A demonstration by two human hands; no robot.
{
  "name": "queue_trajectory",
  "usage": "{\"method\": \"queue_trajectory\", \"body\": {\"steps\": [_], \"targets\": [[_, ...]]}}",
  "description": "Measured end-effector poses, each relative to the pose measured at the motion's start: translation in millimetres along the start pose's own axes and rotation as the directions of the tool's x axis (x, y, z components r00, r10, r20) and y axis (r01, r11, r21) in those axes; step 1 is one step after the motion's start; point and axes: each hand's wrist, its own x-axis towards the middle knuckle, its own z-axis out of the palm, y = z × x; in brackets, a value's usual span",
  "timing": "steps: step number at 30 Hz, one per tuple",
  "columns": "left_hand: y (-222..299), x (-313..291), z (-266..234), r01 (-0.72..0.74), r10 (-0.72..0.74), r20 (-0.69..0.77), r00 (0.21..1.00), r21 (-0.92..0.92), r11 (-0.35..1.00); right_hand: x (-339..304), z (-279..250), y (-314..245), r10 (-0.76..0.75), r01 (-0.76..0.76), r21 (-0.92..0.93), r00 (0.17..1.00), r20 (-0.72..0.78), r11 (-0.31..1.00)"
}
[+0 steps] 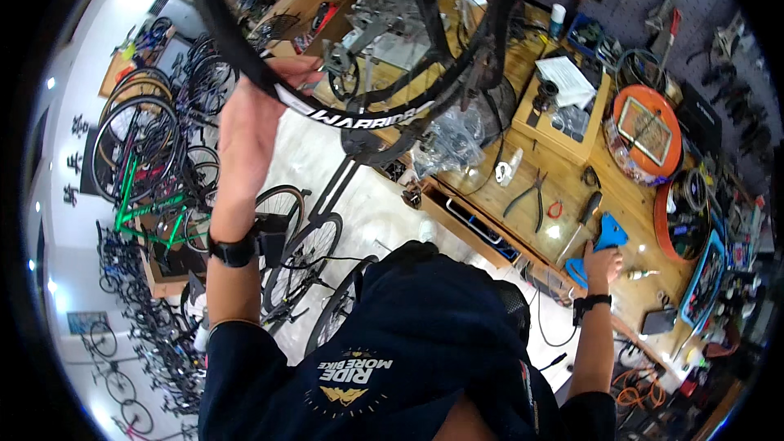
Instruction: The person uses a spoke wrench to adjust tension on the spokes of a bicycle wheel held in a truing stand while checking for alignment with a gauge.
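Left hand [249, 118] raised to 11 o'clock, grip clamped over the rim of a black bicycle wheel [245, 65] held overhead. The wheel arcs from 11 o'clock across the top centre; its far side is lost behind hanging frame parts.

Right hand [602, 263] down at 4 o'clock on the wooden tabletop [572, 188], palm and fingers lying on a blue tool [608, 237]. Whether the fingers have closed round it I cannot tell.

Handling, judged:
- Wheel: light for its size, stiff in the rim, but wide and prone to swing when held by one hand. Spokes look thin and would bend under side load. Rim or tyre edge is the sound hold, as now; hub as a second point.
- Blue tool: small, flat, rigid by the look of it; liftable between thumb and fingers by its edge.

Counts:
- One wheel in hand.
- One blue tool under the right hand.
- One pair of pliers [531, 193] at 3 o'clock, just up the tabletop from the blue tool.
- Two round orange trays [633, 102], 2 to 3 o'clock.
- One green bicycle frame [147, 216] at 9 o'clock; parked bicycles behind it too crowded to count.
- One dark wristband on each wrist.
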Motion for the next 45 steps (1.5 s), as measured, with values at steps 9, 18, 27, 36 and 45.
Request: {"method": "queue_trajectory", "body": {"steps": [9,18,27,36,45], "targets": [[-9.7,0.0,-12.8,0.002,-0.016,0.188,0.982,0.074,0.997,8.8,-14.2,35.8,-0.077,0.113,0.438,0.992,-0.101,0.892],[-29.4,24.9,-37.0,-0.12,0.093,0.408,0.908,0.041,0.992,-95.9,-139.1,10.6,-0.542,-0.477,0.802,0.806,0.237,-0.36],[-107.1,41.1,-75.5,-0.091,0.218,0.457,0.862,-0.284,0.954,-193.5,-241.3,-108.2,-0.502,0.155,0.982,0.843,-0.19,-0.112],[-171.0,10.9,-83.9,-0.013,0.028,0.347,0.937,-0.045,0.999,-277.5,-310.2,-189.6,-0.393,0.709,0.325,0.647,-0.653,0.626],[-143.1,-15.1,-35.8,0.144,-0.109,0.515,0.85,-0.027,0.989,-248.4,-329.7,-241.3,-0.683,0.807,-0.234,0.261,-0.682,0.542]]}}
